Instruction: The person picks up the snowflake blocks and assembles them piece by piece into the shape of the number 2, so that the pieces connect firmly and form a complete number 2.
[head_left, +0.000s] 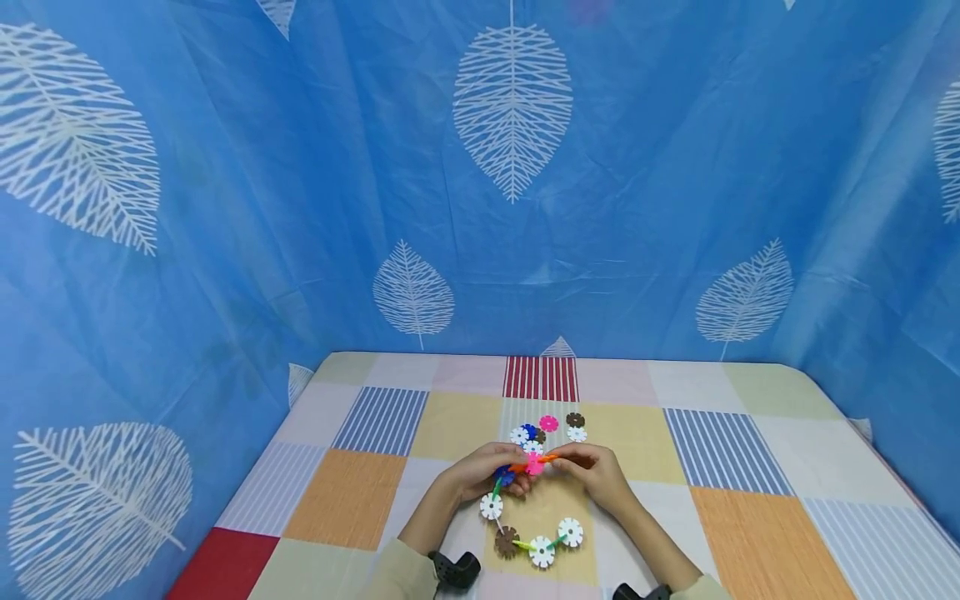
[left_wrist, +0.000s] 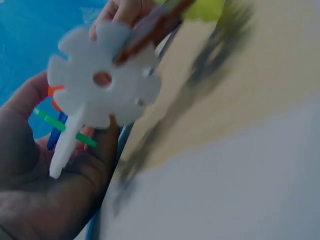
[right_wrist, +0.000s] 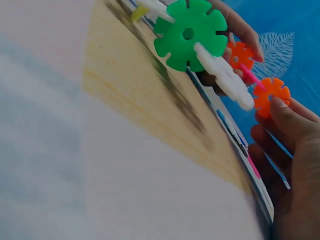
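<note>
Slotted plastic snowflake discs are joined into a curved chain below and between the hands. My left hand (head_left: 480,472) holds the chain's upper end, near a blue disc (head_left: 504,476) and a pink disc (head_left: 534,464). An orange disc (right_wrist: 271,95) is pinched between the thumb and fingers of my right hand (head_left: 597,477), and it meets the pink disc. From the left hand the chain runs down through a white disc (head_left: 491,506) and a brown disc (head_left: 507,542) to another white disc (head_left: 571,532). A green disc (right_wrist: 187,35) shows face-on in the right wrist view.
Beyond the hands lie several loose discs, among them a pink one (head_left: 549,423), a dark brown one (head_left: 575,419) and a white one (head_left: 577,434). A patchwork cloth (head_left: 352,500) covers the table. Blue leaf-patterned curtains (head_left: 615,167) hang around it.
</note>
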